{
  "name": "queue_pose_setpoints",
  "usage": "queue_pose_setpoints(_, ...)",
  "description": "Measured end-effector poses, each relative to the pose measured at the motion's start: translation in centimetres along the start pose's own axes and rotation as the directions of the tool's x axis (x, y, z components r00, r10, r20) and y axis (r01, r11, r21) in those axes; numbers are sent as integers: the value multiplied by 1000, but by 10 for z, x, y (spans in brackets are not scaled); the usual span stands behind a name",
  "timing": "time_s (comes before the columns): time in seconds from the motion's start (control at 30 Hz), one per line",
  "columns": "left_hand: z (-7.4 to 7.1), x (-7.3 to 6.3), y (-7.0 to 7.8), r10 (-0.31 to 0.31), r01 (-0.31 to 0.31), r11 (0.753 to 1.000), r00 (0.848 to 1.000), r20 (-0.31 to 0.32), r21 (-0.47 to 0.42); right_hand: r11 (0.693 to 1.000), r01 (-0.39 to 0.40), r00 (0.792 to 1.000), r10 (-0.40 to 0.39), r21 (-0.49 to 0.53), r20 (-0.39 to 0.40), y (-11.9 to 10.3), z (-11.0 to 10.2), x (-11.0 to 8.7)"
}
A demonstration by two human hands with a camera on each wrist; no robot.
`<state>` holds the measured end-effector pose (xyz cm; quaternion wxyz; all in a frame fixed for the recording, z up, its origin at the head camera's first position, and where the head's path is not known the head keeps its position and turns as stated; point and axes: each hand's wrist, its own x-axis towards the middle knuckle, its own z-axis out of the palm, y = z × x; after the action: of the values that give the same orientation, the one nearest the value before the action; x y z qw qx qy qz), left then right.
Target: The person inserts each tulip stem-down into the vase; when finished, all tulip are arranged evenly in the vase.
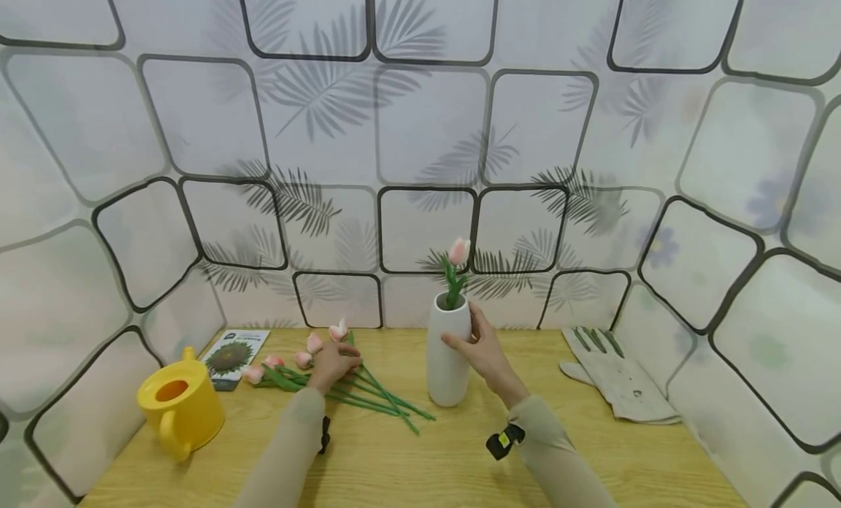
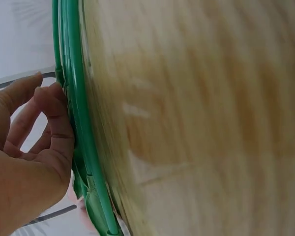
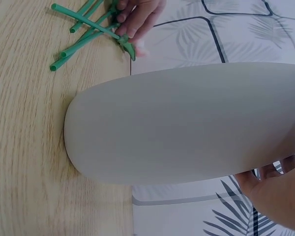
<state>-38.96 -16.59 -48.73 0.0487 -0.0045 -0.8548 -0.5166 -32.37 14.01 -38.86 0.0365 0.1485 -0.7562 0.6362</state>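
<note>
A tall white vase (image 1: 448, 362) stands upright on the table, a single pink artificial tulip (image 1: 459, 252) rising from its mouth. My right hand (image 1: 485, 351) grips the vase's right side, thumb across the front and fingers behind; in the right wrist view the fingers (image 3: 275, 172) lie along its wall. To the left lies a loose bunch of pink tulips with green stems (image 1: 377, 395). My left hand (image 1: 333, 363) is over this bunch, its bent fingers (image 2: 59, 123) against the stems in the left wrist view. Whether they pinch a stem is hidden.
On the left stands a yellow watering can (image 1: 204, 413), with a seed packet showing a sunflower head (image 1: 230, 356) behind it. A pale glove (image 1: 620, 380) lies at the right. Patterned cloth walls (image 1: 427, 128) enclose the table's back and sides.
</note>
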Motion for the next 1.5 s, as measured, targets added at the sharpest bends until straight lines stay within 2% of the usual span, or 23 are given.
queue_pose_setpoints(0.17, 2, 4, 0, 26, -28, 992, 999, 20, 120, 1000, -10, 1000, 10, -4, -6, 0, 0, 1)
queue_pose_setpoints(0.43, 7, 6, -4, -5, -1, 970, 1000, 26, 244, 1000, -20, 1000, 20, -5, -18, 1, -1, 2)
queue_pose_setpoints(0.63, 7, 5, -8, 0, 1, 970, 1000, -4, 242, 1000, -12, 1000, 12, -14, -9, 1, 0, 1)
queue_pose_setpoints(0.83, 4, 4, -11, 27, -33, 970, 999, 25, 240, 1000, -10, 1000, 9, -21, -6, -1, 2, 1)
queue_pose_setpoints(0.93, 3, 3, -7, 41, -50, 969, 998, 42, 241, 1000, -12, 1000, 12, -19, -5, -2, 0, 2)
queue_pose_setpoints(1.0, 3, 4, -6, 46, -52, 968, 998, 30, 246, 1000, -13, 1000, 13, -15, -8, -3, -1, 3)
queue_pose_setpoints(1.13, 4, 4, -6, 54, -50, 975, 999, -9, 218, 1000, -10, 1000, 10, -8, -6, -3, -2, 2)
queue_pose_setpoints(1.23, 4, 4, -9, 45, -39, 986, 998, -32, 162, 1000, -7, 1000, 7, -8, -1, -2, -1, 2)
queue_pose_setpoints(1.4, 4, 4, -13, 17, -16, 1000, 997, -72, 23, 1000, -16, 1000, 16, -13, 1, 0, 0, 1)
queue_pose_setpoints(1.5, 4, 6, -12, -18, 9, 997, 994, -106, -76, 1000, -21, 1000, 21, -8, -2, 0, 0, 1)
